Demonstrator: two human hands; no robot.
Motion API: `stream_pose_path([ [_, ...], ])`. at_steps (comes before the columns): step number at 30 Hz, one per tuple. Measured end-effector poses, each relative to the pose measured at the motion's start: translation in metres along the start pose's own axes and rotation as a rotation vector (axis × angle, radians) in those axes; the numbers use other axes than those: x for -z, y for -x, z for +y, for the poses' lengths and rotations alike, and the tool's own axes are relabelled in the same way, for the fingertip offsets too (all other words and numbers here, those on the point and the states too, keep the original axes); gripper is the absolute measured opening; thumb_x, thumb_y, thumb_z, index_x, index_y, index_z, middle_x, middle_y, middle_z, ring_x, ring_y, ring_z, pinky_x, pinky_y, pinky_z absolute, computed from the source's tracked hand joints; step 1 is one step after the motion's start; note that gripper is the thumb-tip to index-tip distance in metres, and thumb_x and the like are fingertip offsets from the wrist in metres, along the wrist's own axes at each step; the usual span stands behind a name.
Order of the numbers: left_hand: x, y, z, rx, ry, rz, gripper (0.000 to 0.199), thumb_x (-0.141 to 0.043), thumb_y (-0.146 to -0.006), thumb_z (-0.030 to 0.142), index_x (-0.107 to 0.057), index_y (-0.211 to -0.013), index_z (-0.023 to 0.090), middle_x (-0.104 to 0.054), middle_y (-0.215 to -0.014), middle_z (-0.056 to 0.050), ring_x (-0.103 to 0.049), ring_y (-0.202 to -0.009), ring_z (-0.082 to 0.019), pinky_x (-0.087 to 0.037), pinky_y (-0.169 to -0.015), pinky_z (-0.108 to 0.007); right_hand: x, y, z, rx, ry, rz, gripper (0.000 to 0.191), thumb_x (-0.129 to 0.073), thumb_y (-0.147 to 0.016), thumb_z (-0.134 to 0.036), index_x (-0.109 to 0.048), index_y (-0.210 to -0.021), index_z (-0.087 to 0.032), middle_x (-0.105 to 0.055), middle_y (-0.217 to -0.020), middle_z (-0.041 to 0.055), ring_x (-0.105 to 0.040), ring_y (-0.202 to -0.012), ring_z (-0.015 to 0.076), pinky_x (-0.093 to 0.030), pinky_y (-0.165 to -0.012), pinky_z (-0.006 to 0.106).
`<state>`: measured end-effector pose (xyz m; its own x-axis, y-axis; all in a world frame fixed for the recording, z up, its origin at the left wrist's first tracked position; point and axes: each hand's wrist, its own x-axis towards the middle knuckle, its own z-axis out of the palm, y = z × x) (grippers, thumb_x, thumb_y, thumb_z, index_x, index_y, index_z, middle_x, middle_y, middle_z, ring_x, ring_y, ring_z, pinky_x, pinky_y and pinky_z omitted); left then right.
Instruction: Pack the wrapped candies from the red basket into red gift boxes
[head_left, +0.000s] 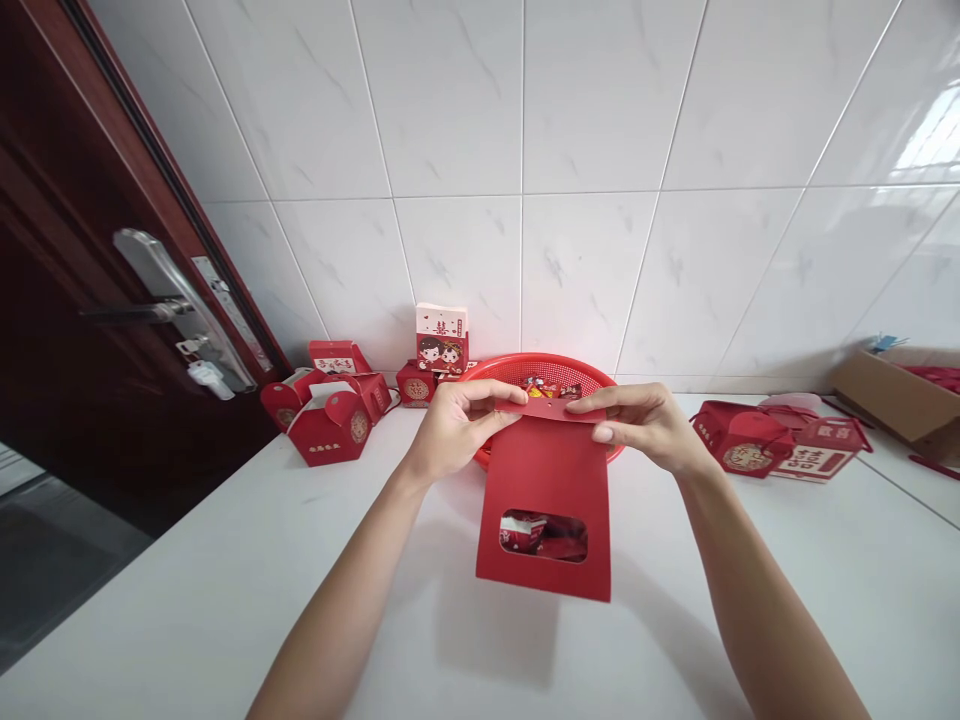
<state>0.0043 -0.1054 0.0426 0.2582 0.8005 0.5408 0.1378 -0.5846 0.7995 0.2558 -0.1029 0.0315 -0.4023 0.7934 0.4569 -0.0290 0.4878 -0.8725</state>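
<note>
Red card bag (550, 465) at dial center, held above white table (375, 590); both ends of its top flap (553, 410) pinched, left hand (454, 425) at 9 o'clock end, right hand (652, 425) at 3. Looks filled: wrapped pieces (523, 530) behind rounded window. Flap folded, hole showing, no fastening seen; closure seems unfinished. Perforated plastic basket (540, 358) at 12, wrapped packets inside; glossy gabled boxes (328, 430) at 10, more boxes (742, 445) at 3.

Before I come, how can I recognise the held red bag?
On the white table, find the red basket. In front, the left hand and right hand hold the red bag by its top. Unlike the nearby boxes, it shows a rounded window.
</note>
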Motion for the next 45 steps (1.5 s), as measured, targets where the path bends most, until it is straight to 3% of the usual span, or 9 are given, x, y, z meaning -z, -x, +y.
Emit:
stream_pose_path([
  [4,-0.001,0.001,-0.001,-0.012,0.002,0.013,0.014,-0.076,-0.079,0.029,-0.081,-0.089,0.020,-0.081,-0.095,-0.008,-0.076,-0.091,-0.025,-0.065,-0.081,-0.035,-0.004,0.000,-0.002,-0.042,-0.013,0.058,0.020,-0.084,-0.079,-0.039,-0.085,-0.091,-0.024,-0.077,-0.073,0.0052,-0.062,-0.049,0.0117,-0.054,-0.042,0.022],
  [12,0.011,0.002,0.008,-0.010,-0.002,-0.198,0.023,-0.073,-0.075,0.025,-0.082,-0.096,0.022,-0.079,-0.104,-0.009,-0.075,-0.094,-0.028,-0.063,-0.075,-0.036,-0.009,-0.001,-0.006,-0.076,-0.052,0.098,0.020,-0.089,-0.072,-0.038,-0.084,-0.085,-0.023,-0.079,-0.079,0.0063,-0.070,-0.059,0.0177,-0.059,-0.044,0.026],
  [18,0.006,0.000,0.006,0.074,0.005,-0.058,0.029,-0.078,-0.082,0.040,-0.080,-0.106,0.023,-0.080,-0.106,-0.009,-0.076,-0.096,-0.027,-0.064,-0.077,-0.034,-0.009,0.000,-0.010,-0.044,-0.008,0.100,0.022,-0.086,-0.076,-0.038,-0.083,-0.089,-0.022,-0.077,-0.076,0.0054,-0.066,-0.055,0.0156,-0.057,-0.042,0.026],
  [22,0.006,-0.001,0.008,0.136,0.002,-0.162,0.026,-0.074,-0.086,0.045,-0.081,-0.091,0.021,-0.080,-0.090,-0.007,-0.076,-0.081,-0.025,-0.063,-0.067,-0.032,-0.009,0.002,-0.014,-0.021,0.035,0.133,0.032,-0.086,-0.077,-0.038,-0.079,-0.103,-0.020,-0.076,-0.078,0.0042,-0.062,-0.055,0.0134,-0.054,-0.043,0.024],
  [25,0.006,0.000,0.010,0.121,0.002,-0.159,0.026,-0.073,-0.087,0.045,-0.080,-0.084,0.021,-0.079,-0.085,-0.006,-0.075,-0.078,-0.024,-0.062,-0.068,-0.032,-0.009,0.003,-0.014,-0.036,0.036,0.158,0.038,-0.086,-0.076,-0.040,-0.077,-0.106,-0.020,-0.075,-0.077,0.0040,-0.064,-0.058,0.0146,-0.054,-0.046,0.025],
  [30,0.004,0.002,0.008,0.082,-0.020,-0.140,0.025,-0.071,-0.089,0.045,-0.080,-0.086,0.021,-0.079,-0.086,-0.005,-0.075,-0.079,-0.023,-0.061,-0.069,-0.031,-0.009,0.003,-0.014,-0.079,0.093,0.155,0.039,-0.085,-0.077,-0.044,-0.077,-0.104,-0.018,-0.077,-0.094,0.0100,-0.069,-0.070,0.0196,-0.058,-0.054,0.029],
  [36,0.002,0.003,0.007,0.049,-0.041,-0.135,0.028,-0.072,-0.088,0.047,-0.080,-0.088,0.020,-0.080,-0.086,-0.005,-0.075,-0.079,-0.023,-0.061,-0.068,-0.029,-0.007,0.003,-0.021,-0.130,0.142,0.021,0.038,-0.075,-0.087,-0.047,-0.077,-0.110,-0.017,-0.077,-0.099,0.0115,-0.073,-0.082,0.0235,-0.059,-0.058,0.030],
  [39,0.002,0.003,0.007,0.029,-0.059,-0.133,0.028,-0.069,-0.091,0.045,-0.079,-0.089,0.019,-0.079,-0.087,-0.004,-0.074,-0.080,-0.021,-0.061,-0.069,-0.027,-0.006,0.003,-0.020,-0.126,0.161,-0.041,0.037,-0.070,-0.090,-0.048,-0.078,-0.107,-0.016,-0.076,-0.092,0.0093,-0.071,-0.080,0.0222,-0.057,-0.059,0.029],
  [45,0.002,0.003,0.006,-0.023,-0.087,-0.069,0.025,-0.069,-0.092,0.041,-0.078,-0.088,0.018,-0.079,-0.085,-0.003,-0.073,-0.079,-0.019,-0.059,-0.066,-0.024,-0.008,0.001,-0.012,-0.027,0.194,0.009,0.034,-0.071,-0.089,-0.049,-0.078,-0.091,-0.016,-0.070,-0.081,0.0063,-0.064,-0.071,0.0180,-0.050,-0.058,0.028],
])
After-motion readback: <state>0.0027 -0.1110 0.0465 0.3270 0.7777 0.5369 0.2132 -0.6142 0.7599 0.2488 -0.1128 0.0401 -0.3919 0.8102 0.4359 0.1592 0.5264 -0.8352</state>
